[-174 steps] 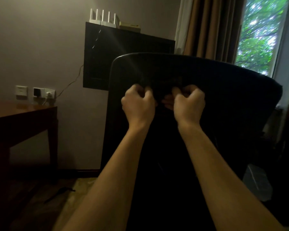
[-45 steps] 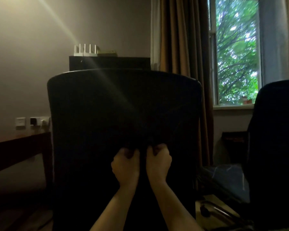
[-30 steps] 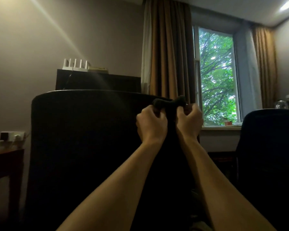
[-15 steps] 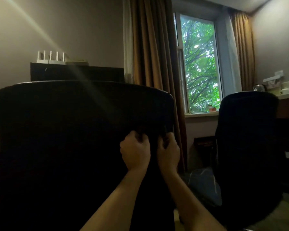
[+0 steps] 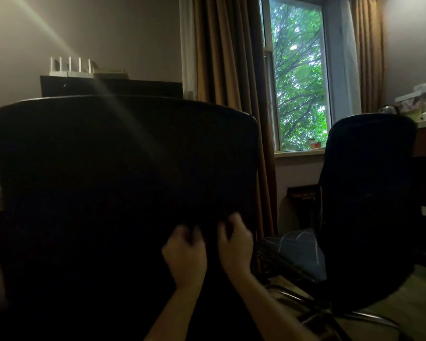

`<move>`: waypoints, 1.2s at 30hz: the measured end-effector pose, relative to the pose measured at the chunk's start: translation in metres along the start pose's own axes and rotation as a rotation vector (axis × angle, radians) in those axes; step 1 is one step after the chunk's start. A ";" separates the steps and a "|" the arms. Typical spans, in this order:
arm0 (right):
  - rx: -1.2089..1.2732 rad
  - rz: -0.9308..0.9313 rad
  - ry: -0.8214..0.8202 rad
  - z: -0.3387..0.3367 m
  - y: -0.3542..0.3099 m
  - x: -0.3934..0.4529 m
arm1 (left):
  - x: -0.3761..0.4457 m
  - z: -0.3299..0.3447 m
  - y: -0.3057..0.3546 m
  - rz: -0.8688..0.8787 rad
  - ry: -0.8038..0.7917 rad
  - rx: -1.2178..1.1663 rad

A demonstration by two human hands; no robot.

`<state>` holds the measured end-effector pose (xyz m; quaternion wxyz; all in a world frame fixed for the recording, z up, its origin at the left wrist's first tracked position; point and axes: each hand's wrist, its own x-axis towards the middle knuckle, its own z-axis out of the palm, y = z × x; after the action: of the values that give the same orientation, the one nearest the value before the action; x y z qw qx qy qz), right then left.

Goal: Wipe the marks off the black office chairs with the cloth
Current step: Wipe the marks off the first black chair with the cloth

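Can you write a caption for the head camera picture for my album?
Two hands, left hand and right hand, press against a black office chair near a window.

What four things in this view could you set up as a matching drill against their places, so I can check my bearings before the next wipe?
Things:
1. near chair back
2. second chair
3. router
4. both hands: left hand, right hand

Places:
A. right of the window, by the desk
B. on top of the dark cabinet at the back wall
C. low on the near chair back, toward its right edge
D. fills the left and middle of the view

Pairs: 1-D, 2-A, 3-B, 4-C
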<state>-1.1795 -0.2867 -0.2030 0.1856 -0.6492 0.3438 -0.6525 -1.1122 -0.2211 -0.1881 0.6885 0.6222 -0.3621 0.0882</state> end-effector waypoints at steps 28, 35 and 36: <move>0.233 0.030 -0.029 -0.041 0.079 0.005 | -0.043 0.062 -0.036 0.088 -0.131 0.023; 0.240 -0.040 -0.081 -0.039 0.051 -0.029 | -0.055 0.029 -0.035 0.029 -0.067 -0.043; 0.234 -0.052 -0.078 -0.037 0.048 -0.034 | -0.055 0.024 -0.036 0.016 -0.068 -0.041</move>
<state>-1.2225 -0.2890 -0.2576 0.2564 -0.6567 0.2409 -0.6670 -1.1408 -0.2325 -0.2513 0.6875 0.6078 -0.3919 0.0652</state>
